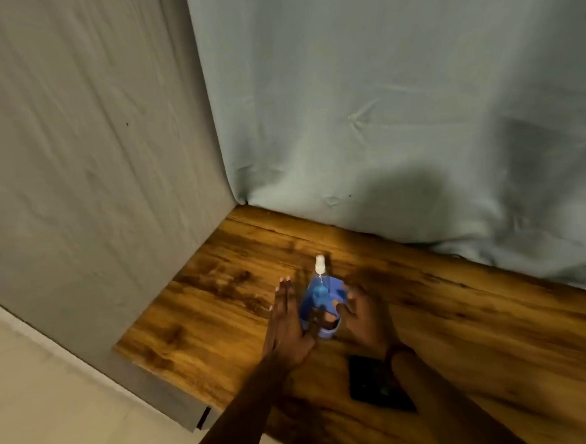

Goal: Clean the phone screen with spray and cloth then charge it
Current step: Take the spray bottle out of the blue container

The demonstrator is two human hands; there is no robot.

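Observation:
A blue cloth (pixel 319 306) is held up between my two hands over the wooden table (pixel 220 295). My left hand (pixel 285 320) is at its left side with fingers stretched straight and the thumb hooked onto the cloth. My right hand (pixel 364 315) curls around the cloth's right edge. A small spray bottle with a white nozzle (pixel 320 264) stands just behind the cloth, its lower part hidden. The black phone (pixel 373 383) lies flat on the table near me, partly under my right forearm.
The table sits in a corner draped with fabric: a grey sheet (pixel 92 165) on the left and a pale blue sheet (pixel 398 112) at the back. The table's left edge (pixel 149 368) drops to a light floor (pixel 56 408).

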